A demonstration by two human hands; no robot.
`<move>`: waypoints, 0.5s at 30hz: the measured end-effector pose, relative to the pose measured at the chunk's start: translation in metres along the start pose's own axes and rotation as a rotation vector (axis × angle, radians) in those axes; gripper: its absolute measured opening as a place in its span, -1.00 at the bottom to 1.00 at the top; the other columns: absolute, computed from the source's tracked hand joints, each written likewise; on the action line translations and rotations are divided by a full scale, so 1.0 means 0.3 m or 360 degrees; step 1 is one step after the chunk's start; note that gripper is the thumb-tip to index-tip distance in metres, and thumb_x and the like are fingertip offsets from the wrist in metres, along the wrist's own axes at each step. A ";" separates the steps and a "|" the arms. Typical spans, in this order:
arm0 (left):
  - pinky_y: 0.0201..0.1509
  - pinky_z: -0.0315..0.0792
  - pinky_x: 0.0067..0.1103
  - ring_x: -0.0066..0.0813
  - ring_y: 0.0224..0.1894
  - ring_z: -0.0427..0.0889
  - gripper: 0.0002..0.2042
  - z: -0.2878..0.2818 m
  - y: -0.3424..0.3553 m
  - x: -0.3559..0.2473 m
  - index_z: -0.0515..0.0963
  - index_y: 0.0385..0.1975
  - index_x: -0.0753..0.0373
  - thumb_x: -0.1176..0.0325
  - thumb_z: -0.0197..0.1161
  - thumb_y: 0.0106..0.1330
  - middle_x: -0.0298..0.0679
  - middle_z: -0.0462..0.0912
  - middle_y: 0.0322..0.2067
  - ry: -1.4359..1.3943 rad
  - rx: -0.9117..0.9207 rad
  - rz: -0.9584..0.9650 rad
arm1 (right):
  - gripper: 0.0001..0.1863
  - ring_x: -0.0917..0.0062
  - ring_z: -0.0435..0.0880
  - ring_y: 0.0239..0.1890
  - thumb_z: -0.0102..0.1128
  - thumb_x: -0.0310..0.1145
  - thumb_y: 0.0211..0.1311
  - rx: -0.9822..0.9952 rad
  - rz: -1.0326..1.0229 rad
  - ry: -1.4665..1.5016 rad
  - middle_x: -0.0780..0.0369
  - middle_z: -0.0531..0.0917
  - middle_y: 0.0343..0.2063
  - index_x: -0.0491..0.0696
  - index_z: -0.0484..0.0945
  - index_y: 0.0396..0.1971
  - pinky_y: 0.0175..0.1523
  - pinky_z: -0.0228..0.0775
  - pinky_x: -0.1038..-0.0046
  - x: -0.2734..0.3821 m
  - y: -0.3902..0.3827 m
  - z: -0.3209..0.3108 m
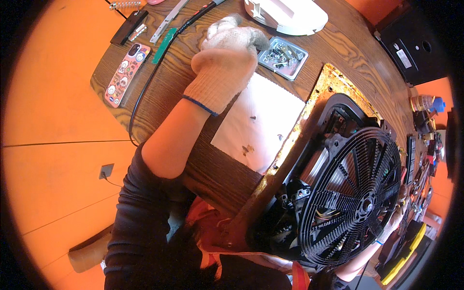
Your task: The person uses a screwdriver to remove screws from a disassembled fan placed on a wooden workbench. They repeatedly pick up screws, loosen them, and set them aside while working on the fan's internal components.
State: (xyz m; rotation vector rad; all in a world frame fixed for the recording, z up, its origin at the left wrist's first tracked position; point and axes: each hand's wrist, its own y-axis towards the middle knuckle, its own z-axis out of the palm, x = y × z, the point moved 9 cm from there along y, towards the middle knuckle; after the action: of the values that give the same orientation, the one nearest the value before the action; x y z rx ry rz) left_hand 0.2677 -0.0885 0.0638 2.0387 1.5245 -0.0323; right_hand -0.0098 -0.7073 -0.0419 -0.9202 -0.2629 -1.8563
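One head view is covering the whole scene. Left hand [227,58], in a knitted work glove with a blue cuff edge, is reaching far across the wooden table [193,169]; its fingers are curling together just above the near-left corner of a small square metal tray [284,57] filled with screws and small hardware. Whether the fingers are pinching anything cannot be told, since the glove is hiding the fingertips.

Right hand [394,220], also gloved, is showing only in part at the lower right, behind the black fan grille [355,195]; it is resting against the grille's outer edge, and its grip cannot be told.

The fan grille is round, with curved radial spokes and concentric rings, and it is sitting in a black housing [338,113]. The assembly is standing tilted on edge at the near-right side of the table, the grille face pointing toward the camera and to the right, and its long axis is running from the far edge toward the person's lap.

A white sheet [261,121] is lying flat between the tray and the housing, carrying a few dark specks. A phone in a patterned case [127,73] is lying near the left table edge, well apart from the tray. A black cable [150,79] is running beside it. A white plastic cover [287,14] is lying at the far edge.
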 end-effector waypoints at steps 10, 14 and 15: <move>0.34 0.39 -0.32 -0.14 0.25 0.48 -0.78 -0.010 0.004 0.005 0.71 -0.19 0.04 0.37 0.11 0.33 -0.16 0.61 0.08 0.0030 -0.0014 -0.0032 | -0.51 0.53 0.69 -0.15 0.11 -0.25 0.50 0.0006 0.0000 0.0019 0.14 0.66 -0.02 -0.20 0.39 0.28 -0.05 0.63 0.49 0.008 -0.009 -0.015; 0.35 0.37 -0.31 -0.11 0.26 0.48 -0.77 0.017 0.005 -0.001 0.72 -0.19 0.01 0.38 0.10 0.33 -0.15 0.60 0.11 0.0298 0.0146 -0.0038 | -0.51 0.52 0.69 -0.13 0.11 -0.26 0.50 0.0009 -0.0002 0.0026 0.13 0.65 -0.01 -0.21 0.38 0.29 -0.04 0.63 0.48 0.013 -0.009 -0.018; 0.36 0.37 -0.31 -0.10 0.26 0.48 -0.77 0.028 0.001 0.000 0.73 -0.20 0.00 0.39 0.10 0.33 -0.14 0.59 0.12 0.0370 0.0189 -0.0036 | -0.51 0.51 0.69 -0.13 0.11 -0.26 0.50 0.0010 -0.0002 0.0024 0.13 0.65 0.00 -0.21 0.38 0.29 -0.04 0.63 0.47 0.014 -0.009 -0.019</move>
State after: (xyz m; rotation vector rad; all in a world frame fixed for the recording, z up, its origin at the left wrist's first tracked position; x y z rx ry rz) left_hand 0.2708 -0.0926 0.0570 2.1806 1.7226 0.1119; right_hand -0.0157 -0.7119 -0.0423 -0.9013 -0.2601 -1.8621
